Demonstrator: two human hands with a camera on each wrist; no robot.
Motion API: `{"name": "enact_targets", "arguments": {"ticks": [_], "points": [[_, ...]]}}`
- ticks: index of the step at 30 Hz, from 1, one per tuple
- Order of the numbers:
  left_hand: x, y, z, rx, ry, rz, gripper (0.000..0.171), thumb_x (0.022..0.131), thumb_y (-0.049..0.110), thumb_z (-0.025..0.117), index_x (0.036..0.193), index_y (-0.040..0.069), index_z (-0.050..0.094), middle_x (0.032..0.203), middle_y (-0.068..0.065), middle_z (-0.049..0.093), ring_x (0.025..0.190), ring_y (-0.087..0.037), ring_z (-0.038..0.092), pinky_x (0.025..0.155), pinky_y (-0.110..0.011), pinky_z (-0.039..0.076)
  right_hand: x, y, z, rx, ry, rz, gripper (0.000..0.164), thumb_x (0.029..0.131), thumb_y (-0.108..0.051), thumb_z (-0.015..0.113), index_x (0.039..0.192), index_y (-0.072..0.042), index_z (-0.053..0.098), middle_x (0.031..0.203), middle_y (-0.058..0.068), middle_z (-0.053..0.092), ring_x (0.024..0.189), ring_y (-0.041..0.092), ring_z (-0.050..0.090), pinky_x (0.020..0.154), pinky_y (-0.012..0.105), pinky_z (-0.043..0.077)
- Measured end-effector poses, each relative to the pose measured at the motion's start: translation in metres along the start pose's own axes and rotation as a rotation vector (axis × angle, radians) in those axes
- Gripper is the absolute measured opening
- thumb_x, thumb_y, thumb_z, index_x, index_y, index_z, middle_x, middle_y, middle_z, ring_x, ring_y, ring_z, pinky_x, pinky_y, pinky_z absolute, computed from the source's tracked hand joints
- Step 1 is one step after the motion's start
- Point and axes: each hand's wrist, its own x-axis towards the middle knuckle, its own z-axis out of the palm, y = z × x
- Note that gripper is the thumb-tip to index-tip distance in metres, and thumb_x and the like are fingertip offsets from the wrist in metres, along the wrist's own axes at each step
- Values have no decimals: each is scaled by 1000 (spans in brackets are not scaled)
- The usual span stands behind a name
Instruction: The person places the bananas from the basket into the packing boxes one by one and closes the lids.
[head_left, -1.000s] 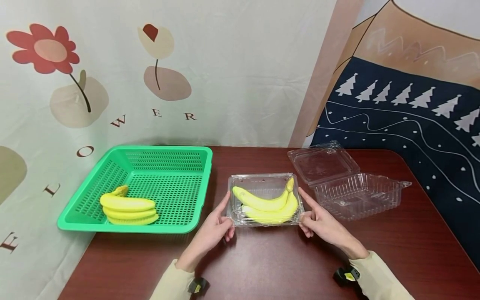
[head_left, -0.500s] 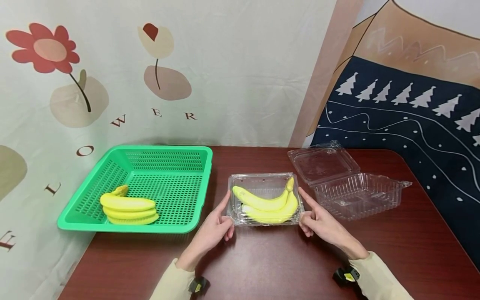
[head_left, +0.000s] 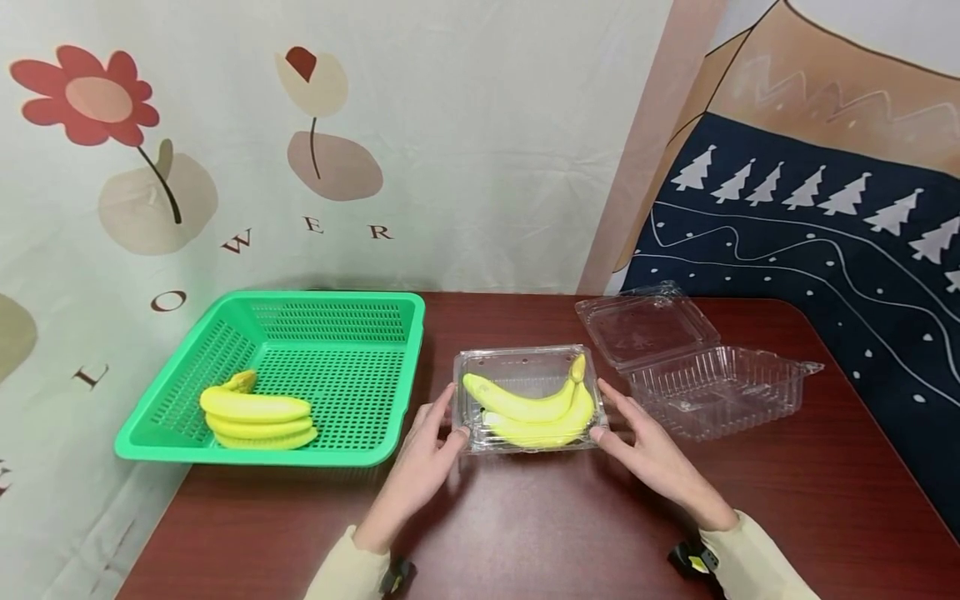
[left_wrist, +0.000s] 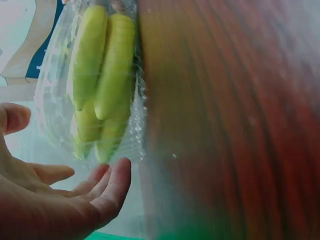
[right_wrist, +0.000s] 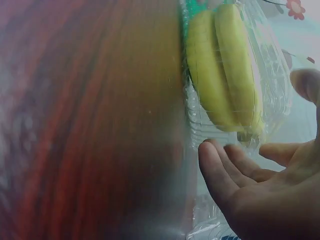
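A closed clear plastic clamshell box stands on the table in the middle of the head view, with yellow bananas inside. My left hand is at its left end, fingers spread along the side and thumb by the near corner. At the opposite end, my right hand mirrors it. In the left wrist view, the fingertips are right at the box's end and the thumb stands apart. The right wrist view shows relaxed fingers close to the plastic, with the thumb also raised away.
On the left, a green basket holds a bunch of bananas. A second clear clamshell lies with its lid raised on the right. The brown table meets a printed cloth backdrop at the back.
Both hands have gone from pointing index fingers with the others folded to spread fingers, thumbs now by the near corners. The box has shifted very slightly left.
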Motion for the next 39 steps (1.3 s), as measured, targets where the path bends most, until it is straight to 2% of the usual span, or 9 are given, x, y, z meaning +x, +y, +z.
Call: {"name": "enact_targets", "arguments": {"ticks": [4, 9, 15, 20, 31, 39], "points": [[-4, 5, 2, -53, -13, 1, 69, 103, 29, 58, 164, 13, 30, 154, -17, 47, 116, -32, 66, 95, -48, 56, 0, -2, 3, 19, -30, -12, 81, 99, -27, 72, 164, -9, 27, 164, 20, 34, 130, 38, 58, 98, 40, 54], [-5, 6, 5, -85, -21, -8, 67, 106, 37, 54, 164, 13, 29, 164, -16, 36, 130, -39, 58, 104, -54, 50, 2, -4, 5, 24, -39, 1, 85, 98, -29, 73, 164, -8, 25, 166, 21, 29, 135, 38, 54, 99, 43, 53], [2, 6, 5, -102, -23, 7, 67, 108, 38, 51, 164, 10, 28, 166, -13, 32, 147, -36, 39, 117, -56, 35, 7, -6, 6, -10, -27, 26, 87, 97, -34, 74, 164, -8, 25, 167, 18, 28, 140, 39, 48, 101, 48, 52], [11, 7, 3, -129, -27, 0, 68, 109, 39, 48, 164, 6, 26, 168, -13, 29, 154, -30, 26, 123, -54, 23, 12, -7, 8, -14, -20, 31, 86, 98, -34, 73, 164, -7, 26, 167, 19, 27, 142, 39, 46, 102, 49, 51], [30, 8, 5, -170, 4, -36, 69, 110, 47, 40, 164, 6, 25, 170, -11, 25, 156, -31, 20, 124, -56, 18, 29, -7, 13, 0, -7, 37, 87, 99, -35, 72, 164, -4, 23, 168, 20, 25, 142, 42, 45, 104, 51, 50], [38, 8, 9, -208, 43, -56, 68, 110, 44, 42, 164, 7, 25, 169, -13, 25, 156, -31, 20, 124, -55, 17, 39, -9, 16, 11, -7, 67, 92, 97, -38, 73, 165, -4, 20, 169, 19, 23, 143, 42, 43, 105, 52, 49]]}}
